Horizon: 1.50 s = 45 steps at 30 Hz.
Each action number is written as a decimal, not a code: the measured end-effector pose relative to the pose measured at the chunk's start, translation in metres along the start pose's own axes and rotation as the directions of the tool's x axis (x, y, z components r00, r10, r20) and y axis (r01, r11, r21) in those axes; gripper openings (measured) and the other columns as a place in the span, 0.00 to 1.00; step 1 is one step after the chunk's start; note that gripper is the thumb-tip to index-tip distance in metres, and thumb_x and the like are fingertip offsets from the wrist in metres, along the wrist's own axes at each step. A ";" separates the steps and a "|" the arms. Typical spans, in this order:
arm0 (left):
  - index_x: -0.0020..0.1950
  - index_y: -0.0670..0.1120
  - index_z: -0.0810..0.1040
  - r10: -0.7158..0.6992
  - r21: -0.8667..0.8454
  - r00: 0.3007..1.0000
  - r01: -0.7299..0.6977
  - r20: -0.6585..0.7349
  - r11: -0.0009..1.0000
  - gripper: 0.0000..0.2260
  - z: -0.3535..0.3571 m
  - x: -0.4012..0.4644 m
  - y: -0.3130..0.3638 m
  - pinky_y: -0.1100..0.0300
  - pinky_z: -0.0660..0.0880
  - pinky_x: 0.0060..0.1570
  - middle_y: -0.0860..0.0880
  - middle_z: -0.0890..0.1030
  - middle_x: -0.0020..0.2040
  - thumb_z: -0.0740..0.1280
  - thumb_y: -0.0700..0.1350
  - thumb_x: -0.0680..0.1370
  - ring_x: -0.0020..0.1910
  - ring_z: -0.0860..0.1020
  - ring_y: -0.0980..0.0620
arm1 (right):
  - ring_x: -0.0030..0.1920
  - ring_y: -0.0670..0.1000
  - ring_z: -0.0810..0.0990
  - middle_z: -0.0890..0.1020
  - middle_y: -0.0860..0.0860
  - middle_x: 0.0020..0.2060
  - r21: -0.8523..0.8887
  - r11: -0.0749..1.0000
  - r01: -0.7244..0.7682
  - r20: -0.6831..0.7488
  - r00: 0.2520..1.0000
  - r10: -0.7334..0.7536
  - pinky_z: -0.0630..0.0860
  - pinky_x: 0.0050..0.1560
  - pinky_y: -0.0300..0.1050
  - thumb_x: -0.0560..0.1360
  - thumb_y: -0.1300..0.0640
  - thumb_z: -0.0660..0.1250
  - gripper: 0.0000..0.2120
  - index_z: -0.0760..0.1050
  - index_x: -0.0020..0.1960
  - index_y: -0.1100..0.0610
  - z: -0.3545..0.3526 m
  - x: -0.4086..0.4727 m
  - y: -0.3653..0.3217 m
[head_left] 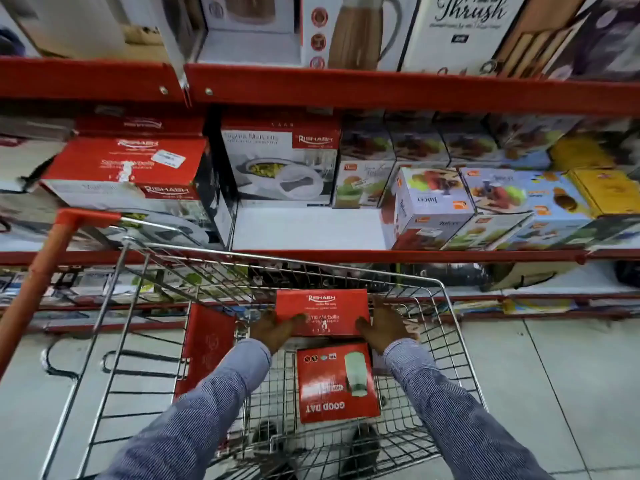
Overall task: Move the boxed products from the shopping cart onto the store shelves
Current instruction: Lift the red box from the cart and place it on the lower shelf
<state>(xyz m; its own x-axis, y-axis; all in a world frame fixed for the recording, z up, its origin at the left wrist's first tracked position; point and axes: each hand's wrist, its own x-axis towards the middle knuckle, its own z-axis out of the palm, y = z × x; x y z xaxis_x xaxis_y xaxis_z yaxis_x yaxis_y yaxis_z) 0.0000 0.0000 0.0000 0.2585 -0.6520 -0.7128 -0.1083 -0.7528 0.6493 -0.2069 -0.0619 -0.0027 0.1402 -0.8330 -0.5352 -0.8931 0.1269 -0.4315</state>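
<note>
Between the two hands, down in the shopping cart (446, 299), sits a red Rishabh box (322, 311), and each grip is closed on one end of it: the left hand (273, 329) is pressed to its left side with the thumb laid over the top face, the right hand (386, 327) to its right side in the same way. Neither hand is nearer; the box's long axis runs left to right, straight across from palm to palm, so it lies squarely between them at the far end of the basket. Whether it is already clear of the cart floor cannot be told. Just nearer the body lies a second red box (337, 382) printed "Good Day", untouched, and a flat red carton (207, 344) stands on edge against the cart's left wall. Up and ahead, the middle shelf (304, 232) has a bare white patch beside matching Rishabh boxes, which looks the likely place for this one: a lift up and forward over the cart's front rim.
</note>
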 end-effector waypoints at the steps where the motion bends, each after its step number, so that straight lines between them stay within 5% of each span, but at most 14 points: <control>1: 0.62 0.43 0.79 -0.007 -0.007 0.998 0.007 -0.056 1.000 0.19 0.001 0.003 -0.001 0.58 0.69 0.58 0.46 0.81 0.59 0.72 0.49 0.74 0.60 0.78 0.46 | 0.52 0.61 0.82 0.83 0.58 0.53 0.017 1.000 -0.001 0.012 1.000 0.000 0.78 0.52 0.51 0.75 0.47 0.62 0.21 0.72 0.63 0.57 -0.002 0.000 -0.001; 5: 0.64 0.43 0.78 -0.099 -0.019 0.990 0.098 -0.098 0.995 0.28 -0.003 0.008 -0.003 0.58 0.70 0.60 0.41 0.80 0.64 0.72 0.58 0.70 0.61 0.78 0.41 | 0.48 0.58 0.80 0.83 0.59 0.53 0.135 0.989 -0.063 0.080 0.995 0.053 0.68 0.44 0.41 0.79 0.54 0.59 0.15 0.79 0.56 0.61 -0.008 -0.004 -0.009; 7: 0.67 0.44 0.75 -0.139 -0.030 0.989 0.138 -0.057 0.990 0.33 -0.004 0.008 -0.003 0.49 0.72 0.65 0.41 0.77 0.66 0.71 0.61 0.68 0.61 0.77 0.41 | 0.44 0.54 0.78 0.84 0.59 0.53 0.223 0.972 -0.077 0.082 0.995 0.060 0.69 0.42 0.41 0.78 0.55 0.58 0.15 0.80 0.54 0.60 -0.006 -0.005 -0.009; 11: 0.68 0.45 0.72 -0.171 -0.090 0.984 0.166 -0.047 0.982 0.30 -0.005 0.007 0.001 0.47 0.72 0.65 0.44 0.75 0.60 0.71 0.58 0.70 0.53 0.73 0.44 | 0.47 0.54 0.79 0.84 0.53 0.51 0.307 0.941 -0.144 0.053 0.990 0.134 0.72 0.54 0.45 0.76 0.53 0.59 0.13 0.80 0.54 0.53 -0.006 -0.003 -0.005; 18: 0.43 0.52 0.80 0.003 -0.128 0.988 -0.023 -0.156 0.991 0.19 -0.031 -0.020 0.016 0.44 0.76 0.60 0.45 0.84 0.52 0.70 0.63 0.61 0.50 0.80 0.44 | 0.45 0.51 0.83 0.85 0.48 0.45 0.461 0.886 -0.047 -0.228 0.959 0.170 0.76 0.52 0.43 0.73 0.50 0.66 0.12 0.81 0.53 0.51 -0.026 -0.021 -0.012; 24: 0.48 0.48 0.84 0.253 -0.077 0.900 -0.298 -0.356 0.951 0.21 -0.071 -0.074 0.053 0.59 0.76 0.47 0.52 0.85 0.44 0.70 0.63 0.65 0.45 0.82 0.53 | 0.40 0.47 0.78 0.81 0.46 0.38 0.550 0.822 0.149 -0.417 0.901 0.116 0.67 0.37 0.34 0.74 0.53 0.68 0.06 0.80 0.49 0.51 -0.082 -0.053 -0.053; 30: 0.40 0.47 0.83 0.425 0.033 0.728 -0.486 -0.538 0.873 0.18 -0.110 -0.120 0.103 0.57 0.77 0.37 0.50 0.84 0.35 0.70 0.62 0.67 0.36 0.82 0.47 | 0.40 0.48 0.81 0.84 0.48 0.38 0.505 0.801 0.322 -0.552 0.834 0.012 0.74 0.43 0.40 0.72 0.50 0.68 0.07 0.81 0.44 0.53 -0.135 -0.074 -0.101; 33: 0.38 0.49 0.83 0.454 0.040 0.686 -0.528 -0.569 0.848 0.18 -0.123 -0.134 0.122 0.49 0.81 0.41 0.51 0.84 0.34 0.70 0.63 0.65 0.36 0.83 0.47 | 0.40 0.48 0.81 0.84 0.48 0.38 0.500 0.783 0.370 -0.586 0.810 -0.008 0.74 0.41 0.40 0.71 0.49 0.68 0.09 0.82 0.45 0.54 -0.153 -0.076 -0.119; 37: 0.42 0.51 0.84 0.507 0.107 0.643 -0.555 -0.575 0.825 0.16 -0.138 -0.143 0.144 0.51 0.81 0.46 0.54 0.85 0.40 0.73 0.61 0.64 0.39 0.84 0.48 | 0.38 0.45 0.79 0.82 0.45 0.35 0.480 0.760 0.438 -0.632 0.773 -0.046 0.71 0.39 0.39 0.73 0.52 0.67 0.05 0.81 0.42 0.51 -0.169 -0.079 -0.139; 41: 0.47 0.57 0.79 0.581 0.235 0.617 -0.552 -0.531 0.800 0.09 -0.146 -0.146 0.160 0.54 0.79 0.48 0.55 0.83 0.40 0.74 0.56 0.70 0.41 0.83 0.49 | 0.44 0.49 0.83 0.85 0.46 0.42 0.505 0.734 0.455 -0.601 0.796 -0.080 0.81 0.48 0.49 0.73 0.53 0.66 0.09 0.82 0.51 0.51 -0.170 -0.065 -0.150; 45: 0.61 0.51 0.81 0.590 0.252 0.621 -0.548 -0.516 0.797 0.18 -0.151 -0.126 0.165 0.50 0.81 0.50 0.49 0.85 0.48 0.73 0.54 0.72 0.43 0.84 0.44 | 0.48 0.51 0.83 0.85 0.50 0.49 0.493 0.739 0.459 -0.564 0.816 -0.131 0.81 0.54 0.53 0.74 0.57 0.65 0.11 0.80 0.55 0.50 -0.165 -0.051 -0.158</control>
<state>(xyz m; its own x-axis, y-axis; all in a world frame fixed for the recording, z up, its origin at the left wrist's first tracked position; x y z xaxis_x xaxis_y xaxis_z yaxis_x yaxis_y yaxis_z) 0.0946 -0.0278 0.2371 0.5919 -0.8023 0.0779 -0.4705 -0.2654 0.8415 -0.1432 -0.1285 0.2122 -0.0094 -0.9995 0.0293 -0.3848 -0.0235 -0.9227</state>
